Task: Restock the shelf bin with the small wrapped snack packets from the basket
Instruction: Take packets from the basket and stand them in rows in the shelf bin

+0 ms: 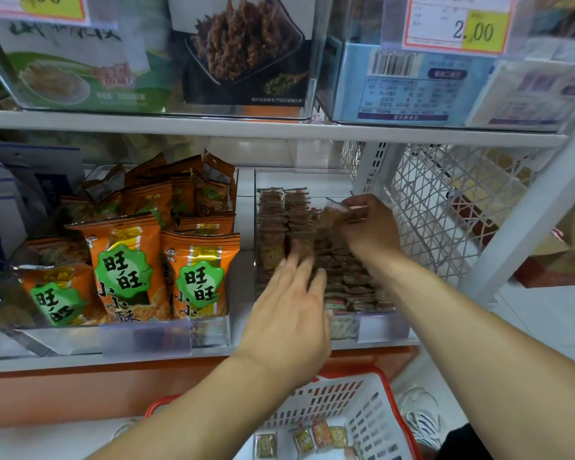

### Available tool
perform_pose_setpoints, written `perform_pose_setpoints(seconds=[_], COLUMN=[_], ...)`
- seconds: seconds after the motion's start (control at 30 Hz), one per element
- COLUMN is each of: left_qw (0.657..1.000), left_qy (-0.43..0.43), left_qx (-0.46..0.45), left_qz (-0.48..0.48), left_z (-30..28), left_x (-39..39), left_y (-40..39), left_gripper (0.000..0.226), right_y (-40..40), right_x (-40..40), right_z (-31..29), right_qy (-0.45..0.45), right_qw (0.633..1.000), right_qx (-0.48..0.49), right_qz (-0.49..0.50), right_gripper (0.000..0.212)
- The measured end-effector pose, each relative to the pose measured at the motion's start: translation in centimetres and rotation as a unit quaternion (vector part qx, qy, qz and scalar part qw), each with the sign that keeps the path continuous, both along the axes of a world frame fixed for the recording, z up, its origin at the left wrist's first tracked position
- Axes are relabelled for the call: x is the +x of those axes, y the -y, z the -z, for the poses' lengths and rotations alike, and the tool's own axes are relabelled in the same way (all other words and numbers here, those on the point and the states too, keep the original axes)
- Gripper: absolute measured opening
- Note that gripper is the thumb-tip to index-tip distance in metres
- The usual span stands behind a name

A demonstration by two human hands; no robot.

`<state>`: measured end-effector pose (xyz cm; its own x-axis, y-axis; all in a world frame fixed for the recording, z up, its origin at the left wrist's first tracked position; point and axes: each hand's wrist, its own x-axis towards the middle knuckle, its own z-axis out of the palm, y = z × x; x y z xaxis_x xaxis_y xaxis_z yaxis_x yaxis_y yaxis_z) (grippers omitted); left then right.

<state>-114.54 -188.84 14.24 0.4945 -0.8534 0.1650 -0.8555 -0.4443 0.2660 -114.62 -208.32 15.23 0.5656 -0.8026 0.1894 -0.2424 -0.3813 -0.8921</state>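
A clear shelf bin [384, 327] on the lower shelf holds rows of small brown wrapped snack packets [281, 220]. My right hand [370, 227] reaches deep into the bin and pinches a small packet [334, 212] above the rows. With straight fingers, my left hand [291, 313] presses against the packets near the front of the bin. Below the shelf stands a white basket [375, 413] with a red rim. Several loose packets [319, 438] lie on its bottom.
Orange snack bags [127, 270] fill the bin to the left. The shelf above carries clear bins with boxed goods and a price tag [458, 23]. A white lattice panel [442, 207] and a shelf post stand right of the bin.
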Motion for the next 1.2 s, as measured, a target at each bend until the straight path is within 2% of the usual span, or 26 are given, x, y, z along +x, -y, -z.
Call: perform_pose_setpoints(seconds=[0.13, 0.23, 0.37, 0.47, 0.6, 0.73, 0.83, 0.97, 1.03, 1.2], left_qw=[0.996, 0.992, 0.988, 0.986, 0.989, 0.985, 0.982, 0.979, 0.978, 0.975], left_qy=[-0.055, -0.093, -0.095, -0.093, -0.053, -0.06, -0.072, -0.086, -0.093, -0.104], left_qx=[0.074, 0.08, 0.098, 0.12, 0.122, 0.15, 0.163, 0.175, 0.18, 0.188], left_qz=[-0.01, -0.036, -0.065, -0.076, -0.064, -0.057, -0.055, -0.053, -0.054, -0.054], left_z=[0.4, 0.8, 1.4, 1.7, 1.9, 1.8, 1.7, 1.5, 1.4, 1.4], left_x=[0.7, 1.2, 1.3, 1.3, 1.4, 1.9, 2.0, 2.0, 2.0, 2.0], left_y=[2.1, 2.9, 3.2, 3.4, 3.5, 3.8, 4.0, 4.1, 4.1, 4.2], left_gripper=[0.073, 0.081, 0.086, 0.091, 0.09, 0.093, 0.095, 0.097, 0.097, 0.096], right_y=[2.1, 3.5, 4.6, 4.5, 4.5, 5.3, 4.6, 2.6, 2.0, 1.3], right_x=[2.5, 5.1, 8.1, 9.1, 8.5, 7.1, 5.9, 4.9, 4.6, 4.2], right_z=[1.3, 2.1, 2.5, 2.9, 3.4, 2.7, 2.0, 2.0, 2.3, 2.0], right_qy=[-0.037, -0.06, -0.084, -0.072, -0.077, -0.121, -0.104, -0.163, -0.194, -0.236], right_qw=[0.999, 0.998, 0.996, 0.997, 0.994, 0.988, 0.979, 0.924, 0.916, 0.929], right_qx=[0.005, -0.012, -0.002, -0.037, -0.073, -0.063, -0.147, -0.271, -0.281, -0.23], right_qz=[0.02, 0.015, 0.006, 0.017, -0.032, -0.072, -0.09, -0.216, -0.211, -0.165], right_gripper=[0.029, 0.031, 0.035, 0.025, 0.016, 0.038, 0.037, 0.044, 0.042, 0.038])
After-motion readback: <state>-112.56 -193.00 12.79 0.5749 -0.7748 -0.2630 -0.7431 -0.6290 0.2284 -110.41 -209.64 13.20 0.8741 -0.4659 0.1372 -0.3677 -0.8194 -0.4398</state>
